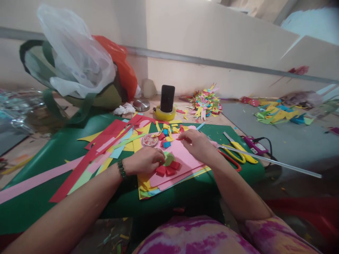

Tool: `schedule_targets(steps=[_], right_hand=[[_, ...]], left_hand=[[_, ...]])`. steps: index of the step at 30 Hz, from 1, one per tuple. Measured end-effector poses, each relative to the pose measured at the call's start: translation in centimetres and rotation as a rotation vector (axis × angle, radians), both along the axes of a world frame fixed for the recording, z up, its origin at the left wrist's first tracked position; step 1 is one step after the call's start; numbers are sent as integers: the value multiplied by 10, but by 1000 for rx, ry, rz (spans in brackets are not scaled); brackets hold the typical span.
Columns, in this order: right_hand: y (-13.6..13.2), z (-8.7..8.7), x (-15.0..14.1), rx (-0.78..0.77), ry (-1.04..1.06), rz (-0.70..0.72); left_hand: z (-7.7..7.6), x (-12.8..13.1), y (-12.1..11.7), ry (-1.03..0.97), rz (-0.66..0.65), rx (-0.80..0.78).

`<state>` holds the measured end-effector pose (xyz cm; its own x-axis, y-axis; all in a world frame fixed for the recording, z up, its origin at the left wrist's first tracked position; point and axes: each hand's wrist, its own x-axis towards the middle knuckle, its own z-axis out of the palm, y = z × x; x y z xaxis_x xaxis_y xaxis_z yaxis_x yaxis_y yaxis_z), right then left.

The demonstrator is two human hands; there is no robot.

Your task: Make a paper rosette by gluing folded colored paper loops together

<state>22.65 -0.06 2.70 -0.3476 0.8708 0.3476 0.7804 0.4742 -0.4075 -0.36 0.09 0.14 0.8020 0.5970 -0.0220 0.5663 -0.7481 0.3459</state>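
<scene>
**Here, the left grip (pixel 148 158) is at the paper flower (pixel 168 159)**

The purple box (pixel 254 145) on the right has small pale marks on it, but they are too tiny to read. The phone (pixel 167 98) stands up with a black screen, in the yellow tape roll (pixel 164 115).

The paper flower is a round green piece with red strips along its near edge. It lies on the pink paper (pixel 189 155), on top of the green bench (pixel 169 210). It is right by the left fingertips, on their right side. The right grip (pixel 197 141) is a bit farther away, up and to the right of it.

The left fingers are bent and close together at the green piece's edge. I cannot tell if they pinch it, because the hand hides the tips. The right fingers point down, bent, with a red paper bit (pixel 178 138) at their tips. I cannot tell if they pinch it or just touch it.

Between the two hands is a blue paper bit (pixel 166 144). The small round dish (pixel 150 145) sits just past the left hand.
</scene>
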Motion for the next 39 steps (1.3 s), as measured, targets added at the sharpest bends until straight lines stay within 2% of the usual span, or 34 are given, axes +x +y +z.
schedule_targets(steps=[4,8,11,28,39], right_hand=[[-9,-22,1,-31,216,176],[-6,-40,1,-161,315,228],[-6,-47,3,-251,340,266],[-9,-49,9,-415,314,314],[-9,-49,11,-400,309,367]], left_hand=[[3,2,-1,30,8,-23],[5,2,-2,16,23,-51],[5,2,-3,14,27,-64],[5,2,-2,33,15,-65],[6,4,-3,58,35,-82]])
